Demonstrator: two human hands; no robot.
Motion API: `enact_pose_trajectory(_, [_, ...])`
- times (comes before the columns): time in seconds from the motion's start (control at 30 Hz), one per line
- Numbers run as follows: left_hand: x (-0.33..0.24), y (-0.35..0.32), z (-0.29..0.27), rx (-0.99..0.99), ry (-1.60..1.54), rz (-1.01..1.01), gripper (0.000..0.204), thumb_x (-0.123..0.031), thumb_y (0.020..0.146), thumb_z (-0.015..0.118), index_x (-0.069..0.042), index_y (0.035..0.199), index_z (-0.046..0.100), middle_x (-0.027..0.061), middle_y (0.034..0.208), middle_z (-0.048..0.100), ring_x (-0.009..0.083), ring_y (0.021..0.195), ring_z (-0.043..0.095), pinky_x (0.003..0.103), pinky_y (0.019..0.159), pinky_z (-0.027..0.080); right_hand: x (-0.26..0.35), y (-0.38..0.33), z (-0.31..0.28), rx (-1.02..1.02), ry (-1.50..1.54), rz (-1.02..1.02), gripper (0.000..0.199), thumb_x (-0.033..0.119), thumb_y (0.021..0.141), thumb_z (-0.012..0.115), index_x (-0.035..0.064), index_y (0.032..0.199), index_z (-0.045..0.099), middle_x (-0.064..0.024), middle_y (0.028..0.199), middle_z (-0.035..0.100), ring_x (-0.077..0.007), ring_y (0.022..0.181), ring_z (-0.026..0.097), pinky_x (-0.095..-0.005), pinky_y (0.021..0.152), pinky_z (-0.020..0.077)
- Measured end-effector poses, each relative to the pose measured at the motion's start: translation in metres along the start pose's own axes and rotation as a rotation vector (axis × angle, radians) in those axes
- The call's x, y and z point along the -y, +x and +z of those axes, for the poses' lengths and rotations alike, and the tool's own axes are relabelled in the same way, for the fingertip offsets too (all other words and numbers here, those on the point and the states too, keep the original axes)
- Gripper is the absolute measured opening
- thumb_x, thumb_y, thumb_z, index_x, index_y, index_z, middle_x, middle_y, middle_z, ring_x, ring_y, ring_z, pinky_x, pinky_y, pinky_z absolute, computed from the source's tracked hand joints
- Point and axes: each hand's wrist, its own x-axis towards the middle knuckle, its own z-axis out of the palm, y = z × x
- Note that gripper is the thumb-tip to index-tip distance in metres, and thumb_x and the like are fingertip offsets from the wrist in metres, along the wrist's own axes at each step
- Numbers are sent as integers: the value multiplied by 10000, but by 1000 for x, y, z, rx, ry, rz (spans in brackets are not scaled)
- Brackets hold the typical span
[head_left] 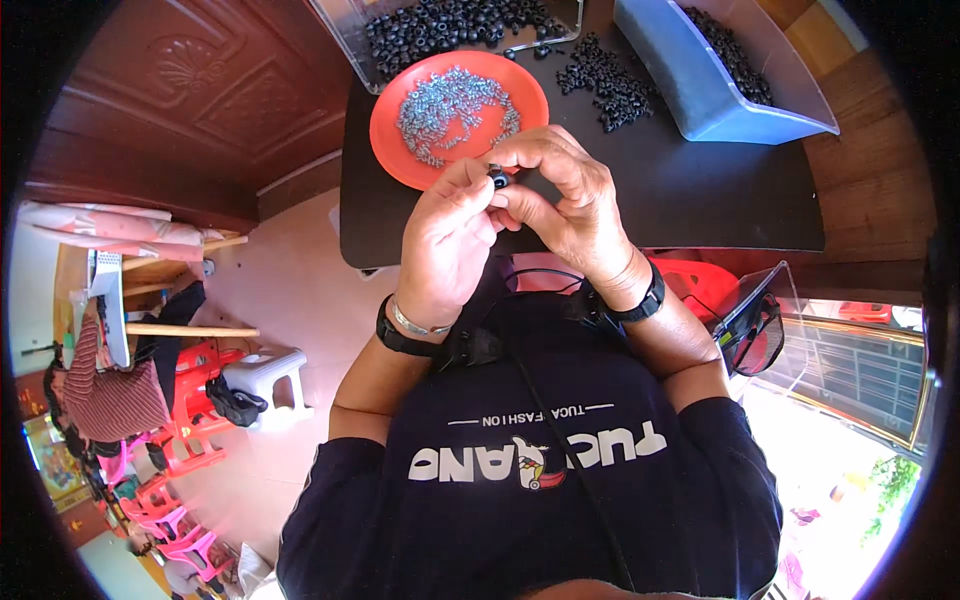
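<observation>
From where I stand, both forearms rise from below with the elbows bent out to the sides, and the two hands meet over the near edge of the dark desk (720, 200). The left hand (440, 235) is upright, its thumb side and part of the palm turned to view, with its thumb and forefinger closed together at the tip. The right hand (585, 205) comes across from the other side, its forefinger arched over the top and its thumb reaching in beneath, so a rounded gap shows between them. The fingers of both hands pinch one small, shiny black piece (499, 180), held up just in front of the orange-red plate (384, 140); its far side is hidden by the fingertips. The lower fingers of each hand look curled in, though I can't make them all out. A silvery bracelet (415, 323) and a dark band sit on the left wrist, a black band (645, 297) on the right. Small silvery parts (440, 110) are spread on the plate, and a loose pile of black parts (608, 85) lies beside the blue bin (745, 118).
</observation>
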Motion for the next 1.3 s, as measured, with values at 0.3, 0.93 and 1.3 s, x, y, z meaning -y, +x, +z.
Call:
enact_pose_trajectory(0.3, [3,-1,0,7,48,61,101,-142,927,497,-72,855,509,18,879,536,114,800,495,276,731,400,-1,-8,8,-56,-35,-26,289,81,761,725,47,1024,611,-76,976,663,-271,931,621,-362,827,486])
enact_pose_trajectory(0.93, [0,-5,7,42,147,79,151,-166,941,501,-20,919,533,25,899,561,97,824,512,261,749,405,-2,-14,9,-162,6,-45,296,68,729,755,49,999,636,-71,997,673,-271,1026,593,-371,885,462])
enact_pose_trajectory(1.3, [-4,-7,3,138,256,120,174,-144,957,481,13,987,550,20,930,564,74,843,504,227,763,392,0,-14,5,-155,74,-58,317,136,700,780,87,993,668,-26,962,696,-260,982,624,-381,881,471])
